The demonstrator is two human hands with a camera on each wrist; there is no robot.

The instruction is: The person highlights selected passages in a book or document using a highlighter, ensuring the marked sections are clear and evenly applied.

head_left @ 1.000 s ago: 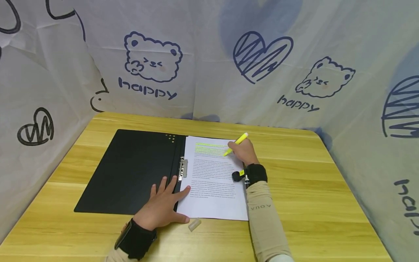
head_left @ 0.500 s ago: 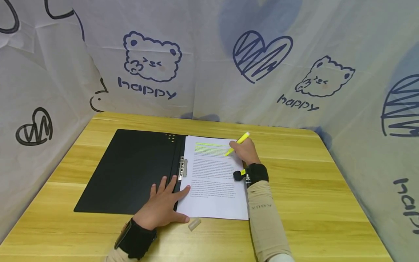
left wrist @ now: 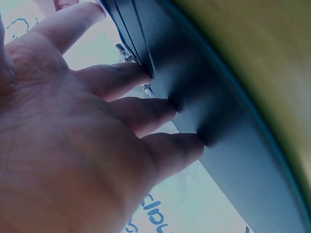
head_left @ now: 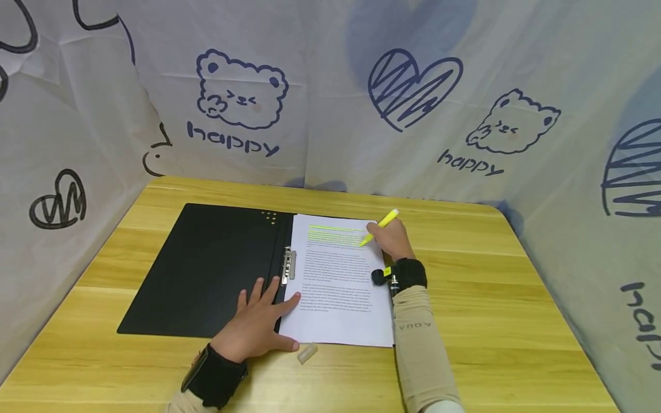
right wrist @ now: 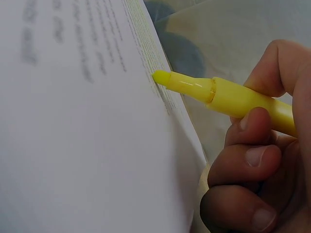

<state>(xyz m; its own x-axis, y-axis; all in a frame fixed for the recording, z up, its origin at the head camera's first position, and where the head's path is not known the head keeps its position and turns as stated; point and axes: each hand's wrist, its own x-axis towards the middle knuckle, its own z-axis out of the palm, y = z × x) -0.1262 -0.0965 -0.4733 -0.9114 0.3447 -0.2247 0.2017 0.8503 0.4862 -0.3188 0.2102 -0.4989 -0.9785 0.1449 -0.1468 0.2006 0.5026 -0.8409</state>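
Observation:
A yellow highlighter (right wrist: 243, 99) is pinched in my right hand (head_left: 394, 238), its tip at the right end of a text line in the top paragraph. That paragraph on the printed paper (head_left: 335, 327) carries several yellow-marked lines. The sheets lie on the right side of an open black folder (head_left: 206, 269), beside its metal clip (head_left: 288, 267). My left hand (head_left: 255, 330) lies with spread fingers across the folder's spine and the paper's lower left edge. In the left wrist view its fingertips (left wrist: 192, 145) touch the black cover.
A small translucent pen cap (head_left: 307, 353) lies on the wooden table (head_left: 490, 321), just below the paper's bottom edge and close to my left thumb. White cloth (head_left: 330, 97) with drawn bears and hearts hangs behind the table and at both sides.
My right hand has slid slightly to the right with the highlighter, the tip travelling along the text line. The left hand, folder and cap stay where they were.

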